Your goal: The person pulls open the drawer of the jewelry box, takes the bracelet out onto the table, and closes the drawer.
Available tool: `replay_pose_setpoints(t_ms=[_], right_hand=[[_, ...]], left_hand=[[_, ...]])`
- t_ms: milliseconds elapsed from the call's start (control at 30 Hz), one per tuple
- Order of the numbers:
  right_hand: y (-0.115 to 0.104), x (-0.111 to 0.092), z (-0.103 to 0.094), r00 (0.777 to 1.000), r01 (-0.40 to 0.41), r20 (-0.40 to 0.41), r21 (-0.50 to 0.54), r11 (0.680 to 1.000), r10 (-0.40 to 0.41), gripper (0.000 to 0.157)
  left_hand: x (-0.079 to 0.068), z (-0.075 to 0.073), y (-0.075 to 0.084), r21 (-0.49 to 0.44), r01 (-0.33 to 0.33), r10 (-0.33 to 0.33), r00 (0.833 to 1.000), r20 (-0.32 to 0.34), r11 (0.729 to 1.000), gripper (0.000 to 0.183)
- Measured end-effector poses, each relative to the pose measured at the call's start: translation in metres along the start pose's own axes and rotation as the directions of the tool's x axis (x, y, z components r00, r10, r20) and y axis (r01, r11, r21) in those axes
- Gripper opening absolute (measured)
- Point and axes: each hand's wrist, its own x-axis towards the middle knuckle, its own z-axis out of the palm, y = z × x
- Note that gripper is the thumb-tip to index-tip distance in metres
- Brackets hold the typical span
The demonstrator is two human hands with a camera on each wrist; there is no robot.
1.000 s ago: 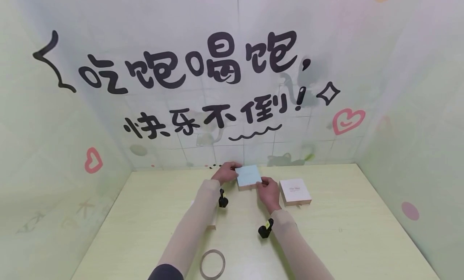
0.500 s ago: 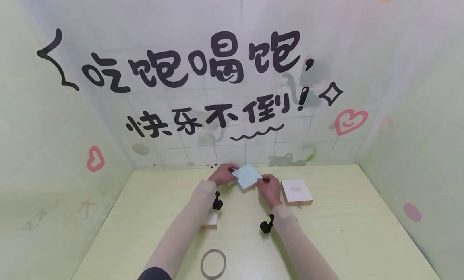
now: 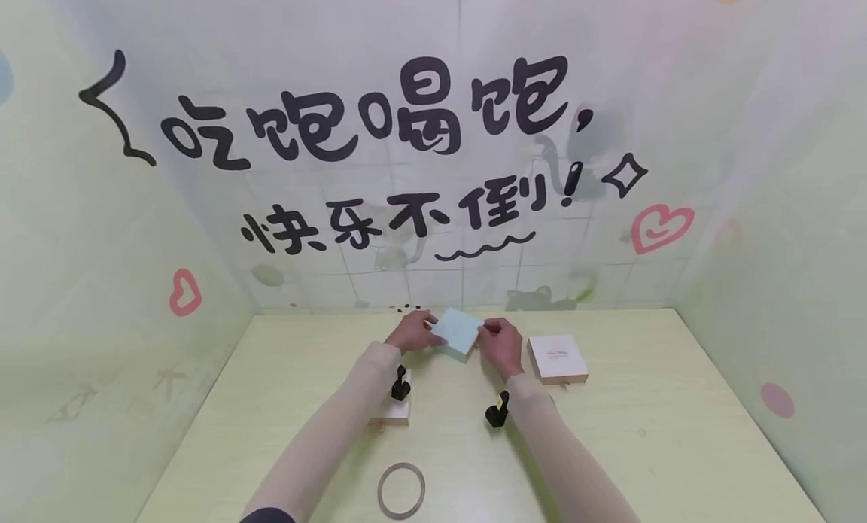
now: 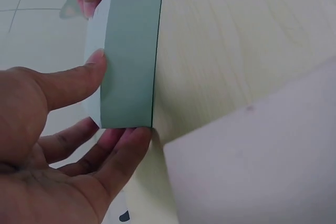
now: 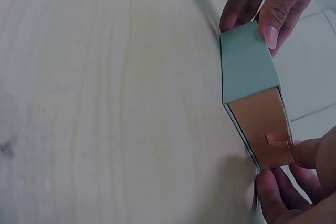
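Observation:
Both hands hold a light blue drawer box (image 3: pixel 457 332) near the back of the table. My left hand (image 3: pixel 412 332) grips its left end, the thumb on the top face and the fingers beneath, as the left wrist view shows. At the right end, my right hand (image 3: pixel 501 344) pinches the corner beside the copper-coloured drawer front (image 5: pixel 260 124). A small ribbon pull (image 5: pixel 278 140) sticks out of that front. The drawer sits inside its sleeve. The box stands turned at an angle to the table's back edge.
A white box (image 3: pixel 558 356) with small print lies right of my right hand. Another white box (image 3: pixel 391 412) is partly hidden under my left forearm. Nearer the front lies a thin grey-brown ring (image 3: pixel 401 491). A printed wall (image 3: pixel 460 290) rises behind the table (image 3: pixel 650 433).
The light blue box has turned counter-clockwise between my hands, its drawer front swinging from the near side toward the right. My left forearm has shifted left, uncovering more of the white box under it.

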Motion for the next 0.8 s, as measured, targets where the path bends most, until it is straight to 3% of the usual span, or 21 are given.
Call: replay_pose_setpoints(t_ms=[233, 467, 800], right_hand=[[-0.005, 0.006, 0.008, 0.998, 0.040, 0.040, -0.039, 0.998, -0.038, 0.026], [-0.008, 0.010, 0.014, 0.995, 0.054, 0.081, -0.053, 0.997, -0.050, 0.025], [-0.012, 0.015, 0.021, 0.985, 0.125, 0.130, -0.064, 0.990, -0.116, 0.025]], left_hand=[[-0.014, -0.003, 0.003, 0.031, 0.062, -0.061, 0.998, -0.007, 0.998, 0.055], [-0.022, -0.003, 0.002, 0.065, 0.083, -0.082, 0.996, -0.025, 0.994, 0.056], [-0.032, -0.002, 0.007, 0.083, 0.120, -0.116, 0.992, -0.049, 0.989, 0.043]])
